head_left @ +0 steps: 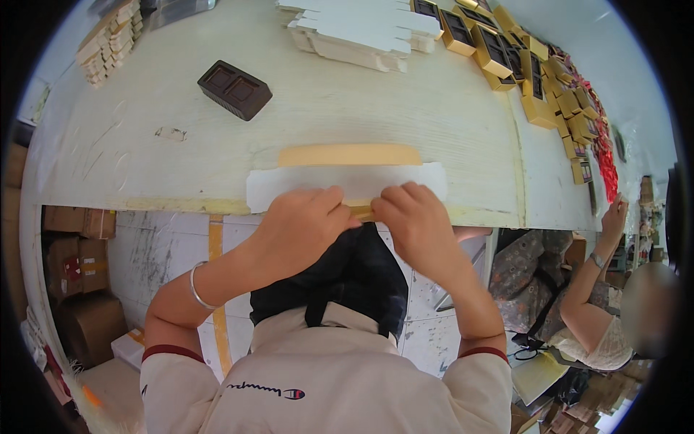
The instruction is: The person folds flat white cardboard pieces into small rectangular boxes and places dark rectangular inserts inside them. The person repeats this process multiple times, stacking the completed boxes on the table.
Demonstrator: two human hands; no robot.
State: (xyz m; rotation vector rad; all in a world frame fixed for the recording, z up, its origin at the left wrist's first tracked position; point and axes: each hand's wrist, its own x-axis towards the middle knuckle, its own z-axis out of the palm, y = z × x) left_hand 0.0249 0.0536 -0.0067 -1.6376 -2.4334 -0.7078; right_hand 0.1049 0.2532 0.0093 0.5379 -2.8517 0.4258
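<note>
At the table's near edge lies a white card piece [318, 176] with a yellow-gold flap [347, 154] along its far side. My left hand [300, 220] is closed, its fingers pinching the card's near edge, where a gold strip [359, 208] shows. Just to its right, my right hand [413, 217] grips the same edge with bent fingers. My fingers partly cover this near side. Beyond them, at the upper left, a dark brown two-compartment tray [235, 90] rests alone on the table.
White card blanks [354, 32] are piled at the far middle; another stack [110, 43] stands far left. Gold boxes with dark trays [491, 52] spread along the right, near red material [606, 170]. A co-worker's arm [585, 282] reaches there. Brown cartons [76, 260] sit below left.
</note>
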